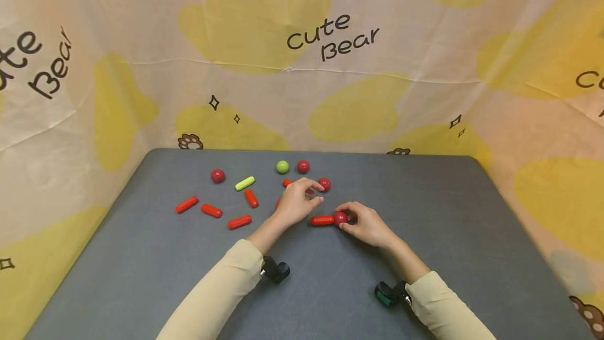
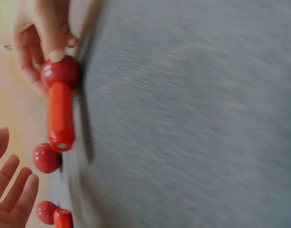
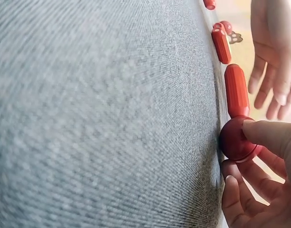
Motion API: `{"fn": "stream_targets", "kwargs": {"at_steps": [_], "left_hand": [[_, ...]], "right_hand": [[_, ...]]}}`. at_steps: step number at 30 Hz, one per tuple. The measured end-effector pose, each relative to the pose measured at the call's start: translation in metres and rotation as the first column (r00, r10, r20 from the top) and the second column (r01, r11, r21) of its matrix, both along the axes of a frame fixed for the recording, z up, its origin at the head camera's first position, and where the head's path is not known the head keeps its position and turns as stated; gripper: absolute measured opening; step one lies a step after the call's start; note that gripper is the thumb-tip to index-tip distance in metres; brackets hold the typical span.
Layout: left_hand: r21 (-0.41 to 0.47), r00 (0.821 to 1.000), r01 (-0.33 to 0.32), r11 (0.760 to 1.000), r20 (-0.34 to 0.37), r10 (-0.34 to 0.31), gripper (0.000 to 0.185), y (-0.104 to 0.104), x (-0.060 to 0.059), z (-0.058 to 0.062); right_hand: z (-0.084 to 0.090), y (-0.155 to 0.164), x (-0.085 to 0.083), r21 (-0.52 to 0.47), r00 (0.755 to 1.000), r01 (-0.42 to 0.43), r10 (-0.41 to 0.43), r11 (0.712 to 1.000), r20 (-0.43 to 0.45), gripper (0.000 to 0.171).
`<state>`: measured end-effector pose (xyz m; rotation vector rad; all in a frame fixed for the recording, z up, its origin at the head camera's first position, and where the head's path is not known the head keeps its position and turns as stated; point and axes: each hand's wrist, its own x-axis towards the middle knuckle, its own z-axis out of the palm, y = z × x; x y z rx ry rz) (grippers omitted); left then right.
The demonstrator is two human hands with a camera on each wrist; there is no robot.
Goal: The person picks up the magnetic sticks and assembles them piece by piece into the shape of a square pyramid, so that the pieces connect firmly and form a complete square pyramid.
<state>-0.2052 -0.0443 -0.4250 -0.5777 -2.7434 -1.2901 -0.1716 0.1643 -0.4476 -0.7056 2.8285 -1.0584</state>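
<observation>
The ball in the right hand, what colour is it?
Red. The ball that the right hand pinches shows best in the right wrist view.

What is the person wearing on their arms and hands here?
Both arms wear long, cream-beige sleeves ending just before the wrists. The left hand and right hand are bare. A small black camera is strapped under the left wrist, a black-and-green one under the right.

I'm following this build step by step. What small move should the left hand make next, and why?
Probably reach for the red ball just past its fingertips. The right hand pinches a ball that touches one end of a rod; the rod's other end is bare and the left hand holds nothing.
</observation>
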Motion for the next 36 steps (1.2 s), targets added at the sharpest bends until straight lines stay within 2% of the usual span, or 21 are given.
{"fn": "stream_targets", "kwargs": {"at_steps": [4, 8, 17, 25, 36], "left_hand": [[0.011, 0.998, -0.055, 0.998, 0.014, 0.055, 0.026, 0.004, -0.008, 0.002], [-0.022, 0.996, -0.084, 0.996, 0.016, 0.084, 0.033, 0.009, -0.017, -0.001], [-0.094, 0.995, -0.101, 0.990, 0.017, 0.103, 0.042, 0.020, -0.030, -0.009], [-0.178, 0.999, -0.040, 0.983, 0.021, 0.044, 0.040, 0.023, -0.033, -0.013], [-0.227, 0.999, -0.051, 0.973, 0.001, 0.052, 0.022, 0.026, -0.030, -0.014]], "right_hand": [[0.000, 0.001, 0.000, -0.004, 1.000, -0.001, 0.001, 1.000, 0.002, 0.031], [0.000, 0.003, 0.000, -0.006, 1.000, -0.003, 0.003, 1.000, 0.003, 0.030], [-0.001, 0.004, 0.000, 0.009, 1.000, 0.007, -0.008, 1.000, 0.016, 0.030], [0.001, 0.003, 0.001, -0.022, 1.000, -0.003, 0.003, 1.000, 0.009, 0.029], [0.001, 0.003, 0.001, -0.031, 1.000, -0.002, 0.003, 1.000, 0.007, 0.029]]}}
